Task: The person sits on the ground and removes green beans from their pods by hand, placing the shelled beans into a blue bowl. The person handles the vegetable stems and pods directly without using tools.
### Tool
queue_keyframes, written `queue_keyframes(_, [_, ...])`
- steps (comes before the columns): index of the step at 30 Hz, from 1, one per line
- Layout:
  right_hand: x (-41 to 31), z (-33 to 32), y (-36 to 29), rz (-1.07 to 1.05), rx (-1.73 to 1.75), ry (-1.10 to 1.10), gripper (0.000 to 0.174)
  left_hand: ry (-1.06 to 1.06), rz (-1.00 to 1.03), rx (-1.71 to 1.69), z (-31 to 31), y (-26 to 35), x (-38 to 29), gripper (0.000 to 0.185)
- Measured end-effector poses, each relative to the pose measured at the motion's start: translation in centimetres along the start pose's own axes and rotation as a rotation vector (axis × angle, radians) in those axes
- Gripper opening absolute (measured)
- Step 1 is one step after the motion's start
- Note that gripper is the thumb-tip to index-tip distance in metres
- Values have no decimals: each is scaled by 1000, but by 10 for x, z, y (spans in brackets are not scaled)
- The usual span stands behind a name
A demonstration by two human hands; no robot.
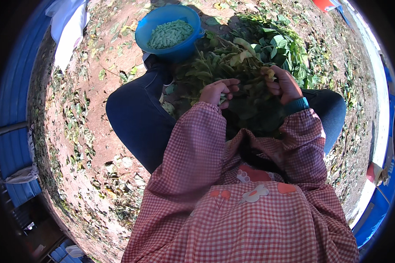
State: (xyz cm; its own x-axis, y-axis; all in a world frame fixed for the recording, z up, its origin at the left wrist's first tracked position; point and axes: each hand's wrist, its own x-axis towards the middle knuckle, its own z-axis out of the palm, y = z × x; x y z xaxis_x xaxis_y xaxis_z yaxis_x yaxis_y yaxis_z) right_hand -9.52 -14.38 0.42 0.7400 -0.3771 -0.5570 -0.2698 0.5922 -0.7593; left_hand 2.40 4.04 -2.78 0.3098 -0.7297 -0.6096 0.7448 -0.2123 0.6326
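Note:
My left hand (220, 92) is curled with a few pale green beans in its lower fingers, while its index finger and thumb reach toward the plants. On the right, my right hand (281, 83) pinches a yellowish pod or leaf at the plants' edge. Between and beyond both hands lie cut bean plants (210, 67) with plump green pods, partly in shadow over my lap. A blue plastic basin (180, 52) stands past my left knee, holding a heap of shelled green beans (170, 34).
More leafy green plants (283, 42) are piled beyond my right hand. Fallen leaves litter the reddish ground (102, 131). A white cloth or sack (67, 33) is at the upper left, and a red container (324, 4) at the upper right. Blue panels line both sides.

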Motion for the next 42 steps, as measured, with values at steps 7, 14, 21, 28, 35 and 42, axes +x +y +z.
queue_keyframes(7, [0, 13, 1, -9, -35, -10, 22, 61, 1, 155, 7, -6, 7, 27])
queue_keyframes(14, [29, 25, 13, -84, -239, -71, 23, 38, 179, 525, 1, -23, 21, 30])
queue_keyframes(21, [47, 22, 20, -186, -809, 15, 22, 207, 79, 298, -10, -17, 25, 25])
queue_keyframes(28, [13, 22, 39, -298, -1292, -220, 19, 244, 32, -37, -13, -10, 21, 20])
queue_keyframes(35, [18, 37, 27, -516, -867, 82, 20, 232, 9, 70, -6, -11, 16, 18])
queue_keyframes(42, [30, 29, 44, -267, -735, -17, 19, 185, 41, 92, -5, -16, 18, 20])
